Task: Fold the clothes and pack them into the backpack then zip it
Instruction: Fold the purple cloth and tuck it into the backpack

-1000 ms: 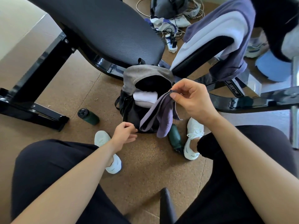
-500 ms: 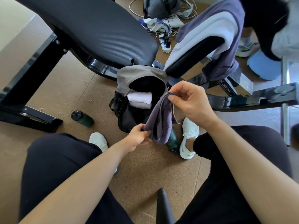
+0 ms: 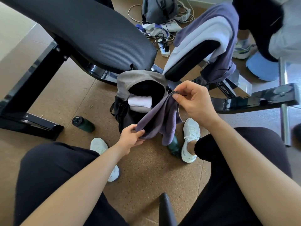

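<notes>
Covering the room from wall to wall, a brown cork-like floor [image 3: 78,101] lies under the seated person's dark-trousered knees. Nearest, at 6 o'clock, a black bar [image 3: 167,209] rises between the legs. White sneakers [image 3: 189,139] stand on the floor at the centre, one partly hidden behind the left forearm. A green bottle [image 3: 83,124] lies at 9 o'clock, and a second green bottle [image 3: 174,145] sits just beside the right shoe, half hidden by cloth. The black backpack [image 3: 125,115] stands open at the centre with a folded white garment [image 3: 140,102] inside, a grey piece draped over its top. Behind it a padded black bench [image 3: 97,30] crosses from 10 to 12 o'clock; purple and white clothes [image 3: 210,30] hang over a pad at 1 o'clock. Cables and a grey bag [image 3: 158,8] lie at 12 o'clock.

The left hand [image 3: 130,138] pinches the lower edge of a purple cloth [image 3: 160,119]; the right hand [image 3: 193,100] pinches its upper corner between thumb and forefinger, stretching it in front of the backpack's mouth.
</notes>
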